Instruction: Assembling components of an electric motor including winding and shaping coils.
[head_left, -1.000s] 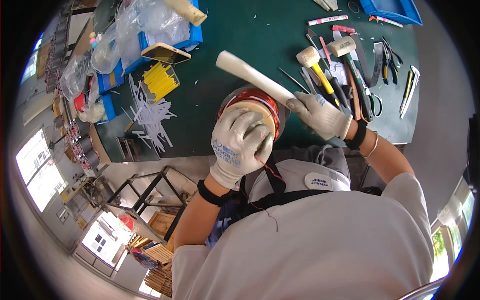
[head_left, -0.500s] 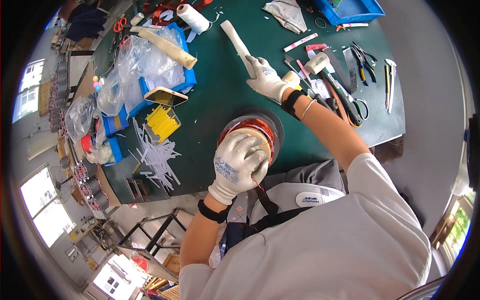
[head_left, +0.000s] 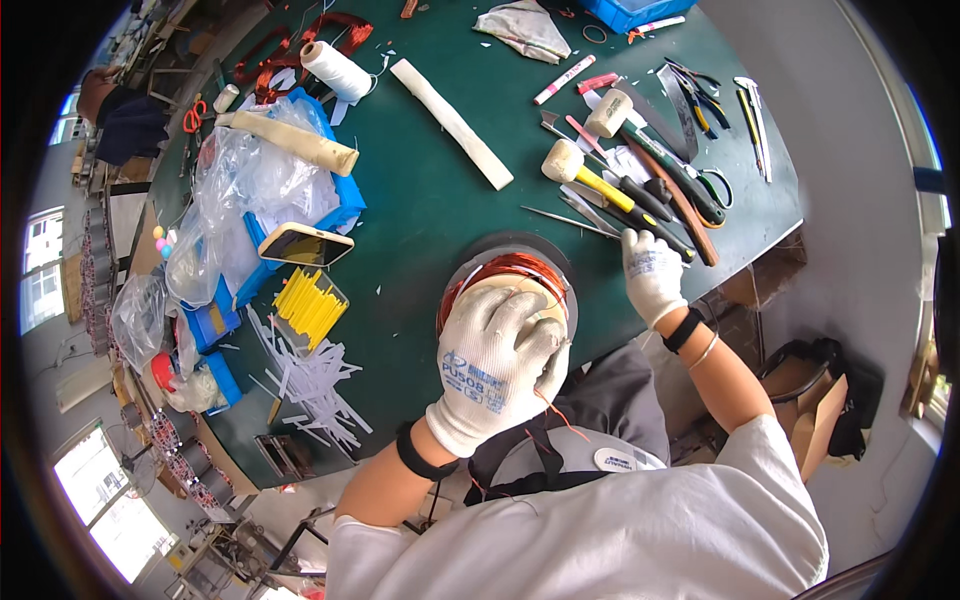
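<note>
A coil of red-brown copper wire sits around a pale round core on a dark round base. My gloved left hand grips the core from above, fingers bent over it. A thin orange wire trails below that hand toward my lap. At the tool pile, my gloved right hand has its fingers drawn together beside thin metal prongs and the black end of a yellow-handled hammer. What those fingers hold, if anything, is hidden. A flat cream strip lies apart from both hands.
Right of centre lie a white-headed mallet, pliers and a caliper. Leftward are a phone, yellow sticks, white paper strips, a blue bin with plastic bags, and a thread spool.
My right hand has let go of the cream strip and come back toward me, to the tool handles. My left hand stays on the core. The whole view has shifted somewhat.
</note>
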